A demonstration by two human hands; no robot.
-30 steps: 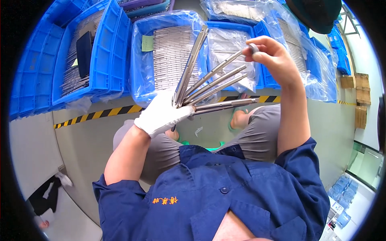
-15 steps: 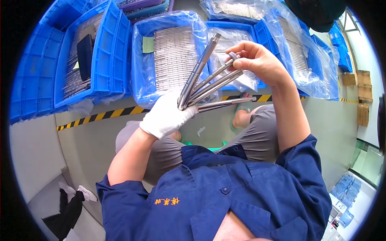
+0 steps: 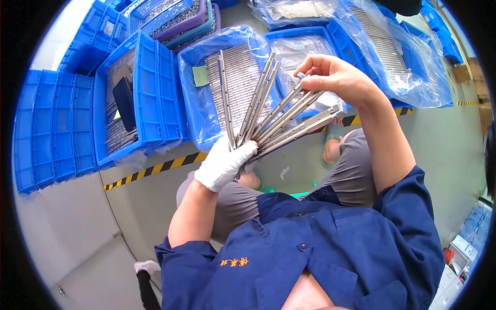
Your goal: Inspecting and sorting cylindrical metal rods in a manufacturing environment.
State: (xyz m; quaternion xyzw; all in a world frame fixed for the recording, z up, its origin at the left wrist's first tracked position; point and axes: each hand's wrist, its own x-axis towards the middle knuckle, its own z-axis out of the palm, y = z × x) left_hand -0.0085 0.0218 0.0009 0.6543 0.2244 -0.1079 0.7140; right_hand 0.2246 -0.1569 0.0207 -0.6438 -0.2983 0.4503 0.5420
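Note:
My left hand (image 3: 221,164), in a white glove, is closed around the lower ends of several slim metal rods (image 3: 297,133). They fan out in front of my lap, some pointing up and others to the right. Small dark holes or notches run along some of them. My bare right hand (image 3: 343,82) pinches a small grey ring-like piece (image 3: 300,76) between thumb and fingers, at the far end of one rod. Whether the piece encircles the rod is hard to make out. Behind the fan stands a blue bin (image 3: 195,116) lined with clear plastic, with rows of similar rods inside.
At left, a blue crate (image 3: 152,111) holds rods and a dark flat object (image 3: 123,103). Stacked blue crates (image 3: 51,129) stand farther left. Purple and teal baskets (image 3: 188,26) sit behind. Plastic-lined bins (image 3: 413,77) are at right. Black-yellow tape (image 3: 155,169) crosses the floor.
The rods have spread into a wider fan, one now leaning left over the bin. My right hand keeps its pinch on the small piece. The whole view has shifted, showing more crates at left.

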